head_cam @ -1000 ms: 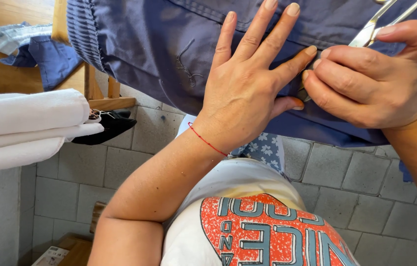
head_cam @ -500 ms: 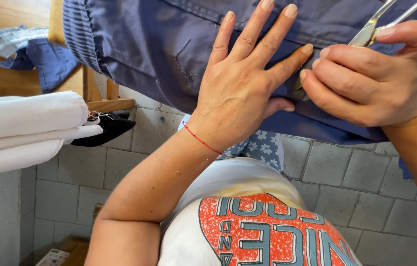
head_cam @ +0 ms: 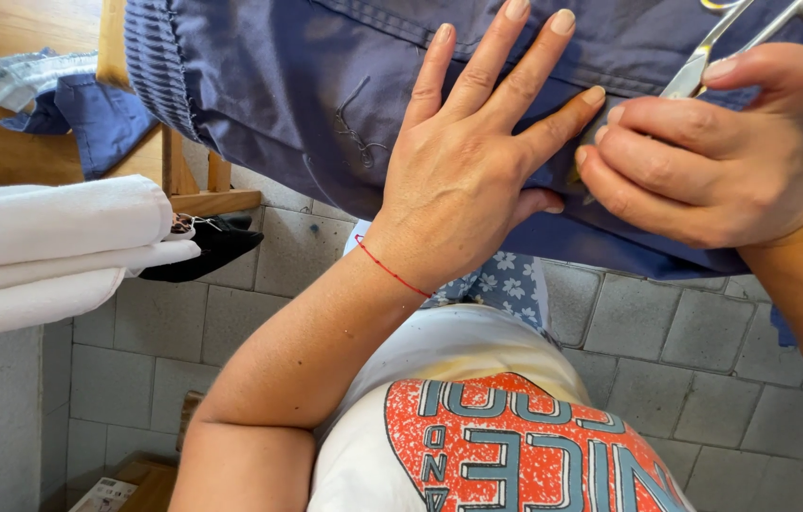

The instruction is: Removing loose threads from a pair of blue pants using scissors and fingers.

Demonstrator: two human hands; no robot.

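So the left hand (head_cam: 463,175) lies flat with fingers spread wide on a blue-grey garment (head_cam: 325,85), a sturdy woven cloth with stitched seams and a ribbed-looking hem at its left edge; it hangs over the edge of a wooden bench (head_cam: 22,142) and fills the top of the view. There's a thin red thread bracelet (head_cam: 392,270) around that wrist. The right hand (head_cam: 714,156) sits just beside it, fingertips bunched together and pinching the cloth at a seam, while also holding shiny metal scissors (head_cam: 705,62) whose handles stick up past the thumb; can't tell if the blades are open since the fingers hide the tips. Off to the left there's a stack of folded white fabric (head_cam: 50,246), smooth and soft looking, plus some crumpled blue and striped cloth (head_cam: 50,95) on the wood. Below is a floor of square grey stone tiles (head_cam: 667,332), a bit rough, and a black shoe (head_cam: 207,248) with a pointed toe.
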